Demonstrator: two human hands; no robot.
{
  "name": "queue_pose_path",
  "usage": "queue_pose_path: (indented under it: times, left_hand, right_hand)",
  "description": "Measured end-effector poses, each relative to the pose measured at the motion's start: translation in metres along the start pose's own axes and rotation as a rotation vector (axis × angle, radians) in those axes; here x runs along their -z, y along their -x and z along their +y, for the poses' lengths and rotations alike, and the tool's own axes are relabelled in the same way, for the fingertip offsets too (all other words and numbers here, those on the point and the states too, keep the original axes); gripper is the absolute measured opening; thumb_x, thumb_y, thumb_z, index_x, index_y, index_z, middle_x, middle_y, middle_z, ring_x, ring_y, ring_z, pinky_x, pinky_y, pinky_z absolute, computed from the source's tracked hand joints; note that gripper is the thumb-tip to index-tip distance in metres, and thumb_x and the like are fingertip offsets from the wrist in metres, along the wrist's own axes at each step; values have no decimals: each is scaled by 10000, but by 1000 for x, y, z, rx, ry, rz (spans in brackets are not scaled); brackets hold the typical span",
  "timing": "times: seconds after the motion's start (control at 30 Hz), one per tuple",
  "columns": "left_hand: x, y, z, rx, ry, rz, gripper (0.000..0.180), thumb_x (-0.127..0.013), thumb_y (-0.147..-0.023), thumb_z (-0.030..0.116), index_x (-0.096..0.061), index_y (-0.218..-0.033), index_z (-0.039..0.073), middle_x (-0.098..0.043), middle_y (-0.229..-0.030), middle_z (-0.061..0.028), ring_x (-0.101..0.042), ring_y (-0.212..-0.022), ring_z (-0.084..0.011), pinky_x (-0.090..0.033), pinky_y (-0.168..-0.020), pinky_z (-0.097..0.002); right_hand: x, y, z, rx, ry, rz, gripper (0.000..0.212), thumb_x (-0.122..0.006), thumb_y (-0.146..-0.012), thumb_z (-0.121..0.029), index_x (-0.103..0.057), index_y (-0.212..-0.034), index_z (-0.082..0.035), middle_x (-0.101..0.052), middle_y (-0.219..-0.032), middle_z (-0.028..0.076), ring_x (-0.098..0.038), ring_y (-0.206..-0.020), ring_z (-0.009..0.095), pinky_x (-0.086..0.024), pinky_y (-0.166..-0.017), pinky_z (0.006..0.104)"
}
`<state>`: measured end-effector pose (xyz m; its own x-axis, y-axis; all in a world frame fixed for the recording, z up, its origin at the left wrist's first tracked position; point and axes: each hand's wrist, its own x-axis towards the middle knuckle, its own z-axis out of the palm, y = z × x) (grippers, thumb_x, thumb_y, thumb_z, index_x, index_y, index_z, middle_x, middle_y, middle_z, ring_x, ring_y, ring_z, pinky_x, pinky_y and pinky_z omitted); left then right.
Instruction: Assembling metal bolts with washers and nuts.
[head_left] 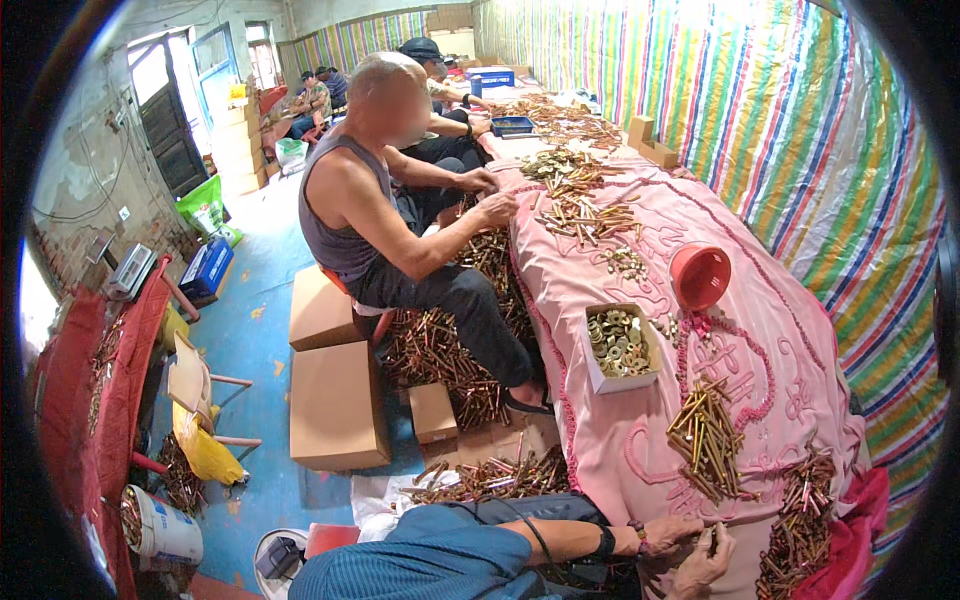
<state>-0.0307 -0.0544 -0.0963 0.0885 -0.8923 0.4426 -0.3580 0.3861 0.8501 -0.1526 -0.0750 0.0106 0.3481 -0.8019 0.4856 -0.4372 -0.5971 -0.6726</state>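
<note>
Gold bolts (704, 440) lie piled beyond the left hand (668, 536) and right hand (704, 566), fingers curled; what they grasp, I cannot tell. Likely fine handwork, calling next for a steady pinch.

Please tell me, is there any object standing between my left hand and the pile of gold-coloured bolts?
Nothing visible stands in the way: only the pink cloth lies between the left hand and the pile of gold-coloured bolts.
</note>
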Motion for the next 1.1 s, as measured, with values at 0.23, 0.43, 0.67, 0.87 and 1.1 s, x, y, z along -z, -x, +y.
queue_pose_path:
  times: [0.23, 0.43, 0.67, 0.87, 1.1]
  left_hand:
    - [-1, -3, 0, -32, 41, -19, 358, -613, -848, 176, -487, -1163, 58, -580, -976, -240, -587, -944, -500, -450, -763, -531]
    - [-1, -3, -4, 21, 46, -86, 388, -631, -831, 188, -477, -1167, 69, -573, -996, -230, -593, -975, -498, -456, -772, -538]
    - [-1, -2, 1, -26, 60, 2, 328, -619, -857, 231, -516, -1138, 96, -625, -955, -219, -613, -941, -474, -449, -730, -514]
    - [6, -3, 9, 12, 23, -59, 376, -655, -818, 219, -490, -1112, 55, -582, -994, -211, -594, -958, -473, -454, -755, -518]
    - [7, -3, 18, -38, 40, 27, 381, -657, -820, 244, -470, -1088, 49, -572, -983, -214, -588, -950, -479, -445, -756, -520]
  right_hand:
    - [-2, 2, 3, 19, -4, 72, 233, -711, -930, -108, -668, -1057, 82, -653, -968, 182, -633, -926, 336, -510, -871, 433]
    - [-4, 5, 18, -84, -38, 82, 241, -752, -907, -142, -660, -1012, 54, -657, -921, 142, -624, -882, 284, -511, -857, 409]
    - [-6, 3, 14, -162, -104, 74, 251, -760, -909, -154, -649, -1000, 52, -664, -929, 117, -612, -875, 240, -510, -842, 386]
    - [-5, 3, 7, -187, -104, 76, 271, -760, -912, -172, -645, -1002, 56, -664, -922, 117, -610, -868, 243, -513, -840, 387]
    - [-4, 2, -1, -204, -104, 71, 255, -718, -935, -153, -670, -1049, 70, -669, -978, 143, -630, -884, 274, -513, -832, 406]
